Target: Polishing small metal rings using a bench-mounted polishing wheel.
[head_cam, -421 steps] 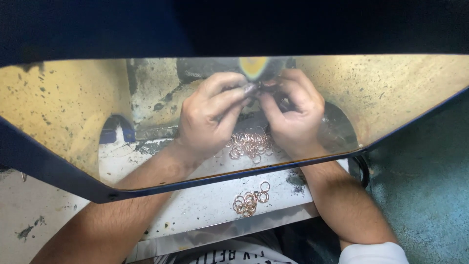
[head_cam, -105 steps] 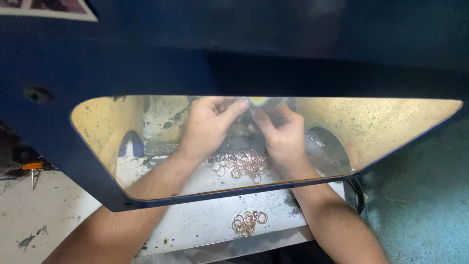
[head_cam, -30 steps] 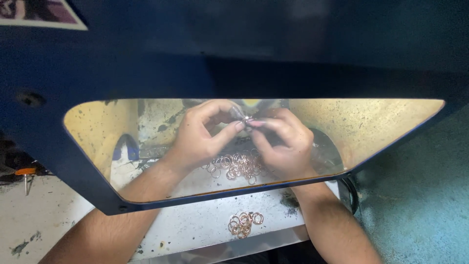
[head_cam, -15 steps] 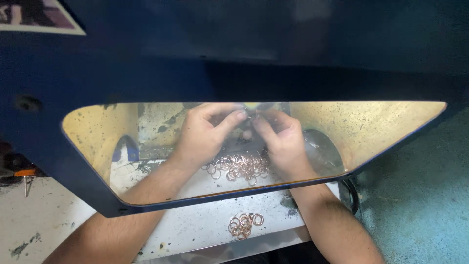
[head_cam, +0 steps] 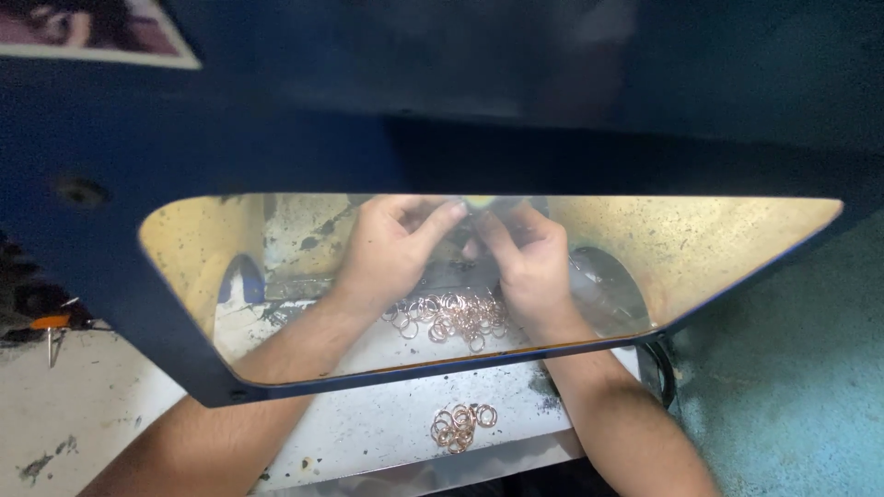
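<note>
**Both hands pinched together behind the shield, rings heaped just below**

Your working room is tight. The blue machine housing (head_cam: 516,101) hangs over everything above, and the yellow-tinted shield (head_cam: 727,244) frames your hands on all sides; its lower blue edge crosses both forearms. To the right the shield tapers to a point over the teal floor (head_cam: 792,387); to the left its rounded corner sits near a small orange-handled tool (head_cam: 51,324) on the pale, stained bench (head_cam: 83,423).

Your left hand (head_cam: 391,253) and right hand (head_cam: 525,262) meet fingertip to fingertip at the top of the window, right under a small yellow-green spot (head_cam: 479,200). Both sets of fingers are drawn narrow, thumb against forefinger, closed on something tiny between them. A loose heap of copper-coloured rings (head_cam: 451,316) lies on the white tray (head_cam: 368,433) just below your palms, near the heels of both hands. A second, smaller cluster of rings (head_cam: 460,426) lies well apart from your fingers, outside the shield, towards the tray's near edge.

What you pinch is too small and blurred to name through the tinted glass. The top of the work area is cut off by the housing, and your elbows run out of view.
</note>
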